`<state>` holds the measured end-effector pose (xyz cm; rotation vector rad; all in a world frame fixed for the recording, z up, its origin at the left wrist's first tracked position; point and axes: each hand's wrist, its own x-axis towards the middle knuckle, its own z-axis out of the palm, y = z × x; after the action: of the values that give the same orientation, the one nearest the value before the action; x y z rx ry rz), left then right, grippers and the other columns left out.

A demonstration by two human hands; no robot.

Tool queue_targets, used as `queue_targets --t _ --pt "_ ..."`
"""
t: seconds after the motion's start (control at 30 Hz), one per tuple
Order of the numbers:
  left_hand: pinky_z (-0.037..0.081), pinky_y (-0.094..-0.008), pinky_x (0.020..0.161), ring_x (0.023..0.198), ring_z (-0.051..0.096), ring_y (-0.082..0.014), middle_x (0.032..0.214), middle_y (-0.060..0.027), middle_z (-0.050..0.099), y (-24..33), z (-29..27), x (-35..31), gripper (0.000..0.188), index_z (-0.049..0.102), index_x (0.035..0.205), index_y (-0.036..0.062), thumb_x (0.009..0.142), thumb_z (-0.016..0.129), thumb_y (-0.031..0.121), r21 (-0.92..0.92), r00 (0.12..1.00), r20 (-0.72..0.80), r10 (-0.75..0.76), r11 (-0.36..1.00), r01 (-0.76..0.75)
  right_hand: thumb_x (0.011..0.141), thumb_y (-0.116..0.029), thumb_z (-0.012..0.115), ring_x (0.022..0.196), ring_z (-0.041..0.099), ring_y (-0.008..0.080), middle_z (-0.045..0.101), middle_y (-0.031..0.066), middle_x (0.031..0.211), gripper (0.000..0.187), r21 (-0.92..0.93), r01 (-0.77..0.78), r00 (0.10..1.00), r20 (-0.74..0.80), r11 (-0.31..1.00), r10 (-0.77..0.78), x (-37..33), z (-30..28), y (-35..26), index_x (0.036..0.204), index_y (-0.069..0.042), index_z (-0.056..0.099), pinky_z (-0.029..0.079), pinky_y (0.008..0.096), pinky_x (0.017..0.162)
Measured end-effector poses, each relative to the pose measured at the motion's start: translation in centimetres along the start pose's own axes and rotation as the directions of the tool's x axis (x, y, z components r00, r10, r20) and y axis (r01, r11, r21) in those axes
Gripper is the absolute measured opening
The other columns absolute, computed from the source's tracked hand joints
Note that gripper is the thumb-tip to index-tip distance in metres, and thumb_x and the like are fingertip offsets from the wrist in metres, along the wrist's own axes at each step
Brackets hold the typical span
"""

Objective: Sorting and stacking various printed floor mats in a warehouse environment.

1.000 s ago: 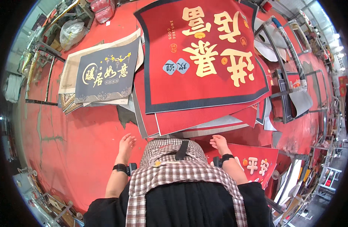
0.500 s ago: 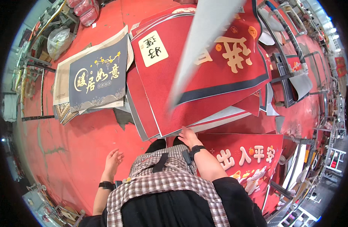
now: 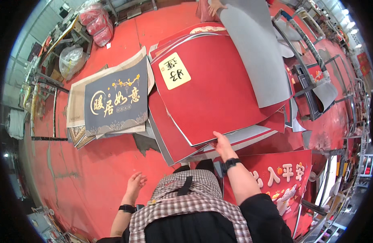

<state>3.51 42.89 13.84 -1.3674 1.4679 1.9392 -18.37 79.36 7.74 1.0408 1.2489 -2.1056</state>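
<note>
A red mat [image 3: 210, 89] with a cream label patch tops a pile of mats in front of me. My right hand [image 3: 223, 146] is at its near edge, thumb on top and the other fingers curled under the rim. How many layers lie in that grip I cannot tell. On the pile's right side a mat with its grey backing [image 3: 255, 52] showing is curled over. Another person's hand [image 3: 214, 7] is at its far end. My left hand [image 3: 136, 184] hangs over the red floor, fingers apart, holding nothing.
Left of the pile lie a dark grey mat [image 3: 115, 101] with gold print and beige mats under it. A red mat with cartoon figures [image 3: 281, 190] lies near right. Metal frames [image 3: 302, 52] stand at the right. Red wrapped bundles [image 3: 98, 24] and a clear plastic bag [image 3: 72, 60] sit far left.
The mat with the dark border has swung toward the far right, its grey back now showing and the red mat beneath uncovered. My right hand has closed on the near edge.
</note>
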Motion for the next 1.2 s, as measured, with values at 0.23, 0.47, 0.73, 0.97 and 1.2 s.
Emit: queue_targets --t 0.23,0.47,0.73,0.97,1.2 --pt "0.045 -0.0275 0.069 0.084 0.058 -0.0161 0.101 -0.0062 0.056 4.9 5.7 5.9 0.037 0.041 0.12 0.006 0.088 0.048 0.024 0.148 0.929 0.35 0.118 0.973 -0.18 0.081 -0.014 0.054 0.104 0.051 0.0226 0.052 0.0094 0.114 0.036 0.277 0.183 0.975 0.075 0.943 -0.211 -13.4 -4.4 -6.0 0.114 -0.002 0.046 0.04 0.0407 0.089" --pt "0.041 -0.0372 0.084 0.103 0.049 -0.0247 0.116 -0.0126 0.049 11.3 14.4 9.9 0.058 0.036 0.125 0.0055 0.086 0.041 0.048 -0.327 0.933 0.359 0.011 0.938 0.115 0.079 -0.012 0.055 0.09 0.058 0.02 0.059 0.0108 0.101 0.029 -0.008 0.182 0.974 -0.137 0.983 -0.181 -26.8 -15.4 -2.9 0.104 0.002 0.053 0.047 0.0318 0.079" --pt "0.039 -0.0465 0.086 0.109 0.044 -0.0254 0.124 -0.0075 0.045 9.8 17.3 6.0 0.077 0.041 0.123 0.0113 0.074 0.036 0.07 -0.085 0.876 0.482 -0.024 0.994 0.073 0.073 -0.023 0.059 0.089 0.057 0.0226 0.06 0.0144 0.097 0.036 -0.775 -0.059 0.9 -0.315 0.63 -0.303 -27.7 -24.3 0.3 0.097 0.004 0.058 0.043 0.0308 0.078" --pt "0.049 -0.0402 0.076 0.092 0.057 -0.0264 0.107 -0.0134 0.054 3.7 17.7 7.8 0.03 0.044 0.114 0.0015 0.085 0.043 0.008 0.133 0.871 0.437 0.225 0.941 -0.31 0.073 -0.033 0.055 0.088 0.056 0.0347 0.059 0.0235 0.087 0.038 -0.785 0.173 0.815 -0.224 0.594 -0.534 -26.0 -30.3 2.4 0.087 0.003 0.059 0.043 0.0378 0.077" --pt "0.044 -0.0291 0.07 0.082 0.053 -0.014 0.092 -0.0051 0.057 -9.2 26.9 -3.0 0.024 0.055 0.099 -0.0028 0.078 0.047 0.004 0.473 0.662 0.682 0.311 0.503 -0.724 0.073 -0.031 0.057 0.072 0.059 0.035 0.059 0.0227 0.071 0.037 -0.846 -0.204 0.589 -0.508 0.493 -0.629 -43.7 -40.1 -2.6 0.079 0.005 0.059 0.045 0.0412 0.065"
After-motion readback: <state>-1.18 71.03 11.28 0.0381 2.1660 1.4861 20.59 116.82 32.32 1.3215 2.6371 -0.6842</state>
